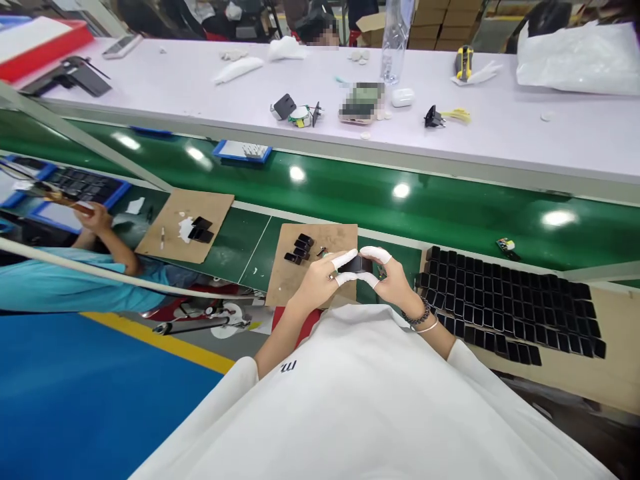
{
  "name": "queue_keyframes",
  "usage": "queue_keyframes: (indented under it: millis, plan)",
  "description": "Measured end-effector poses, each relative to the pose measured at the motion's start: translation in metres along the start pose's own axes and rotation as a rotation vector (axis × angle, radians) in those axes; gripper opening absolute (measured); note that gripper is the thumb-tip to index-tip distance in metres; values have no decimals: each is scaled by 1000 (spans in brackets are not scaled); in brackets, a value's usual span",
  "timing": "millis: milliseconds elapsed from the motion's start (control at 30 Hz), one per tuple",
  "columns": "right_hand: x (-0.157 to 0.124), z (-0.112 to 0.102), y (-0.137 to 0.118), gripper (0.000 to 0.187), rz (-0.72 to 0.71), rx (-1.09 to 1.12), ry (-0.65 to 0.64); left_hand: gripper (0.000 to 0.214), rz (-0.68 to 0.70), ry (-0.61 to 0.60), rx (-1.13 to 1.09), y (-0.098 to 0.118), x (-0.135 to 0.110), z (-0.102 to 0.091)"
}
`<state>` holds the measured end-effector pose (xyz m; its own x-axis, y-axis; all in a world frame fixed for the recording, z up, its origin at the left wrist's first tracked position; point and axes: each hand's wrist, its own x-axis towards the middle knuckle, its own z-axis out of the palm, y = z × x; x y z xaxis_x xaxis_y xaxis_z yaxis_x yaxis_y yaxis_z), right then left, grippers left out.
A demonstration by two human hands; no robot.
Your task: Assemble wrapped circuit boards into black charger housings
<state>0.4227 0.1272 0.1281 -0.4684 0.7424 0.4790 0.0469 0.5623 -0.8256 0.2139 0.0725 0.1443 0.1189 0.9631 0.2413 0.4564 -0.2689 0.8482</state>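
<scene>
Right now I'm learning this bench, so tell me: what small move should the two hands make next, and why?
Probably a gentle, even squeeze on the black piece: the left grip and right grip hold it from opposite sides with white-covered fingertips, so the pressure could stay balanced. Any gap in it is too small to tell, so press lightly.

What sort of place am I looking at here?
Probably a small-electronics assembly workshop: dozens of black casings sit in rows, a loose black plug lies on the shelf, and another person works alongside.
</scene>
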Motion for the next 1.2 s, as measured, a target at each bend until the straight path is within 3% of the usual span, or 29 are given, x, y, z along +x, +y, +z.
queue_keyframes:
  millis: [133, 233, 433, 567, 667, 867, 1033, 1200]
  plan:
    - [-4, -4, -11, 32, -117, -20, -29, 47, -77, -70, -54, 19, -4, -4]
    - [-7, -3, -8, 21, -107, 12, -46, 47, -166, -121, -145, 22, -5, -3]
    - [-5, -3, -12, 24, 65, 132, 67, 58, -267, 114, -457, 20, -10, 7]
    - [0, -4, -7, 25, 40, 92, 3, 47, -244, 117, -367, 14, -9, 8]
    - [1, 3, 22, 23, 88, -2, -60, 43, -237, 22, -136, -6, 3, 11]
    - [-10, 39, 122, 9, 350, -155, -145, 47, -423, -172, 102, -79, 27, 31]
    - [0, 67, 192, 14, 538, -280, -167, 51, -573, -254, 202, -111, 9, 46]
    - [22, 92, 232, 27, 600, -300, -173, 39, -692, -231, 231, -125, -18, 54]
